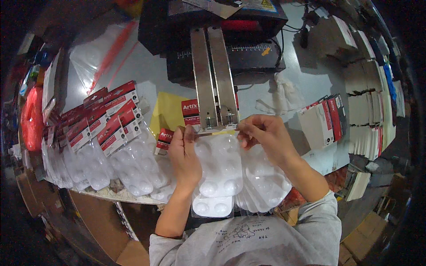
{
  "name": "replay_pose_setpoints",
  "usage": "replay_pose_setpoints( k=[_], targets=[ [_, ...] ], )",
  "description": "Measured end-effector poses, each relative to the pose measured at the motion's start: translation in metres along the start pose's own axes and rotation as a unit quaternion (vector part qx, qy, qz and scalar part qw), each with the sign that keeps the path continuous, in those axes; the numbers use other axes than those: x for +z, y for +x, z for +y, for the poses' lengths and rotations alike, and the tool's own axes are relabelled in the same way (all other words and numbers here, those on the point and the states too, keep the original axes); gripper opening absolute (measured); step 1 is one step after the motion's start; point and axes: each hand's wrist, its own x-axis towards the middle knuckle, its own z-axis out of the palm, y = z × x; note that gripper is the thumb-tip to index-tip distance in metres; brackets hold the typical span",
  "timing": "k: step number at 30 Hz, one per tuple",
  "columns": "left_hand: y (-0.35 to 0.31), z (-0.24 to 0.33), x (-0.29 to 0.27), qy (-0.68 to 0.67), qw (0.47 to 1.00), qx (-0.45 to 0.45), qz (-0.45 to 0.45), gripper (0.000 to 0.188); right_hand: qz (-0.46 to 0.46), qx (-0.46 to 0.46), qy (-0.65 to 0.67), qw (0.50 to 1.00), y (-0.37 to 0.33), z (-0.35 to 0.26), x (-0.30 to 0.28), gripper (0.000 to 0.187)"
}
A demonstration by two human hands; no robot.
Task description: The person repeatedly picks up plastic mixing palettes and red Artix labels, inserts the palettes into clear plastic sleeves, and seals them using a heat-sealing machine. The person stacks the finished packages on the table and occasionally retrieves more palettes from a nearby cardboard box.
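Observation:
A black bench stapler (pixel 226 62) stands ahead of me, its two long metal arms reaching toward my chest. Under their near ends lies a red-and-white header card (pixel 190 107), mostly covered by the arms. Below the card hangs a white plastic paint palette (pixel 217 177) with round wells, another palette showing beneath it. My left hand (pixel 184 155) has its fingers closed at the card's left edge. At the right edge, my right hand (pixel 264 133) pinches the card between thumb and fingers. The staple heads hide the card's middle.
Carded palettes (pixel 126 164) overlap in rows at left, with more palettes (pixel 266 186) by my right forearm. Yellow sheet (pixel 166 108) lies beside the stapler. Header cards (pixel 326 119), a crumpled white cloth (pixel 282 95) and tall card stacks (pixel 366 88) occupy the right.

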Motion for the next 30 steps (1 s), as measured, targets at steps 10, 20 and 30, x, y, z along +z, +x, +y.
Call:
replay_pose_setpoints(
  k=[10,20,30],
  targets=[
    [-0.002,-0.007,0.006,-0.015,0.999,-0.014,0.024,0.029,-0.027,-0.045,0.006,0.999,0.007,0.014,-0.008,0.017],
    [0.016,0.032,-0.117,0.452,0.862,0.116,0.198,0.025,0.429,-0.266,-0.471,0.723,-0.058,-0.046,-0.087,0.069],
    [-0.073,0.023,0.019,0.351,0.913,0.201,-0.059,0.038,0.388,-0.196,-0.546,0.716,-0.051,0.013,-0.171,0.099]
  ],
)
